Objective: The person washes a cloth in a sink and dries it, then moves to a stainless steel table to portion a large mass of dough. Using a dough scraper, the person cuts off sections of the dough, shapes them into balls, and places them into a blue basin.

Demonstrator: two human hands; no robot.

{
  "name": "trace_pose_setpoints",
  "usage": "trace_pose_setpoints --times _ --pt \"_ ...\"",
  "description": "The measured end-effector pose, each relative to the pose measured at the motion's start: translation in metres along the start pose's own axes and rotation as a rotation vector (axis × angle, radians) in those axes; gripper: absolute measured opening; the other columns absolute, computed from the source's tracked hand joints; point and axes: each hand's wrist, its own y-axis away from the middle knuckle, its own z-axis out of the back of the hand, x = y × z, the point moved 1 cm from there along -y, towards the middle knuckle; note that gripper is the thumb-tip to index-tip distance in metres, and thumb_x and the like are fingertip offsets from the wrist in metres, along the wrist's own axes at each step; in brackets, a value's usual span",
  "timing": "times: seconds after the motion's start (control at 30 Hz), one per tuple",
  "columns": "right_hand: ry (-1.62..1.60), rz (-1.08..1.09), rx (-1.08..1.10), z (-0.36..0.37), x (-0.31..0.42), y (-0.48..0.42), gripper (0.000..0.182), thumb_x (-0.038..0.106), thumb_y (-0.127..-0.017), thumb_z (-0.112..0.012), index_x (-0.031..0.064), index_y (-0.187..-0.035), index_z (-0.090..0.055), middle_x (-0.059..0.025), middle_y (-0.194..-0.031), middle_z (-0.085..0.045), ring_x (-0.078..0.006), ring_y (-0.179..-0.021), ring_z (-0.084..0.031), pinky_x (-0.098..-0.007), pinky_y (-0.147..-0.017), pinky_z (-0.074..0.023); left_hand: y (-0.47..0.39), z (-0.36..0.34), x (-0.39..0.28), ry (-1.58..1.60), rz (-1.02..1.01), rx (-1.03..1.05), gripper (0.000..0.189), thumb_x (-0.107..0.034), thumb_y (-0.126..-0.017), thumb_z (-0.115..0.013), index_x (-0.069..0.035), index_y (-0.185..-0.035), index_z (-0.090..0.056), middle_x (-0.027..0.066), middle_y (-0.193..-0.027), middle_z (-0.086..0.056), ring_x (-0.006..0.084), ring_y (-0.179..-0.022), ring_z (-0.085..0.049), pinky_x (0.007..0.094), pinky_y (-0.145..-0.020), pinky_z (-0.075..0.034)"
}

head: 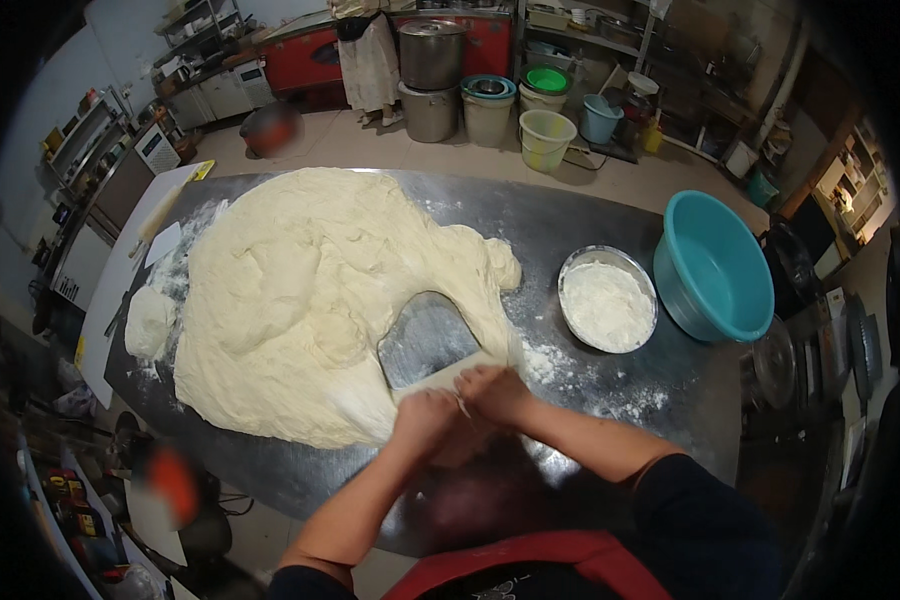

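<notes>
A huge slab of pale dough [292, 277] spreads over the left and middle of a steel worktable [270, 480]. From its right side an arm of dough bends round towards me, leaving a gap where bare metal shows. My left hand [429, 420] and my right hand [493, 393] are side by side at the near edge of that gap, both curled on the strip of dough there. Fingers and knuckles hide part of the strip. Loose flour [547, 365] is scattered on the table right of my hands.
A metal bowl of flour [607, 304] stands at the right, beside a large turquoise basin [712, 266]. A smaller dough lump [150, 322], a white scraper [163, 244] and a wooden-handled tool [155, 217] lie left. Buckets [546, 139], steel pots [430, 105] and a person [367, 64] are beyond.
</notes>
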Motion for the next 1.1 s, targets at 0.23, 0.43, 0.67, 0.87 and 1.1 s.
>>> trace_pose_setpoints --times 0.23,0.43,0.67,0.87,1.1 --pt "-0.020 -0.082 -0.065 0.084 -0.068 -0.077 0.008 0.006 -0.063 -0.050 0.0048 -0.060 -0.058 -0.0133 -0.066 -0.059 -0.0285 -0.064 -0.058 -0.0377 -0.054 -0.0448 -0.101 0.069 0.022 0.045 0.056 -0.126 0.006 -0.006 -0.067 -0.048 -0.006 -0.066 -0.054 0.0127 -0.068 -0.058 0.0297 -0.063 -0.057 0.0393 -0.054 -0.046" --pt "0.090 -0.162 0.250 0.011 -0.127 -0.122 0.008 0.007 -0.058 -0.057 0.0042 -0.063 -0.062 -0.0153 -0.072 -0.061 -0.0299 -0.070 -0.060 -0.0369 -0.060 -0.0465 -0.160 -0.008 0.072 0.153 0.274 0.115 0.014 -0.011 -0.069 -0.050 -0.007 -0.073 -0.063 0.0169 -0.076 -0.060 0.0318 -0.074 -0.059 0.0403 -0.064 -0.047" --pt "-0.041 -0.204 0.338 -0.010 -0.165 -0.143 0.011 0.014 -0.052 -0.064 0.0079 -0.062 -0.062 -0.0126 -0.069 -0.061 -0.0313 -0.070 -0.058 -0.0390 -0.061 -0.0446 -0.194 -0.025 0.091 0.221 0.328 0.154 0.023 -0.025 -0.061 -0.068 -0.006 -0.072 -0.064 0.0165 -0.073 -0.061 0.0306 -0.072 -0.059 0.0386 -0.064 -0.047" --pt "-0.018 -0.156 0.532 0.001 -0.131 -0.131 0.017 0.015 -0.054 -0.067 0.0074 -0.069 -0.065 -0.0137 -0.076 -0.062 -0.0290 -0.078 -0.060 -0.0354 -0.068 -0.0463 -0.161 -0.035 0.087 0.426 0.309 0.354 0.028 -0.027 -0.058 -0.070 -0.005 -0.074 -0.063 0.0165 -0.079 -0.061 0.0309 -0.076 -0.059 0.0376 -0.067 -0.047" --pt "-0.106 -0.239 0.645 0.017 -0.098 -0.044 0.015 0.016 -0.056 -0.064 0.0067 -0.068 -0.064 -0.0162 -0.076 -0.061 -0.0318 -0.075 -0.059 -0.0394 -0.064 -0.0465 -0.114 -0.040 0.019 0.430 0.117 0.397 0.030 -0.029 -0.054 -0.069 -0.004 -0.072 -0.064 0.0180 -0.077 -0.061 0.0327 -0.072 -0.059 0.0392 -0.063 -0.046"
